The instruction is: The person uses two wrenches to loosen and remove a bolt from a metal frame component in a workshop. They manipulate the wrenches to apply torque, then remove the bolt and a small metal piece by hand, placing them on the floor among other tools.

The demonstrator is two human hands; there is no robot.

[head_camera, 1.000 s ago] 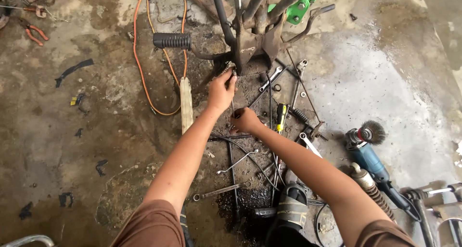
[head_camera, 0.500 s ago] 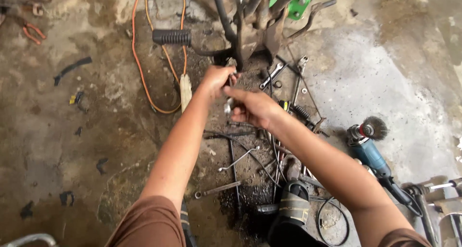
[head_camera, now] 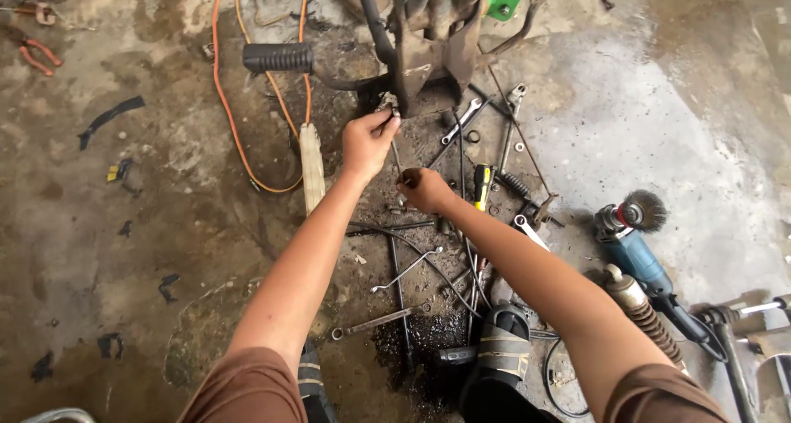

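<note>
The left hand [head_camera: 368, 143], seen a second ago with fingers stretched toward the base of the dark metal frame [head_camera: 428, 56], is now closed in a pinch around a small metal part [head_camera: 387, 104] at that base. The right hand [head_camera: 424, 189], which half a second ago had been brought up against the left hand, has been drawn back toward the body and is now held apart, lower down, curled into a fist over the scattered wrenches [head_camera: 461, 120]. The view has shifted slightly.
</note>
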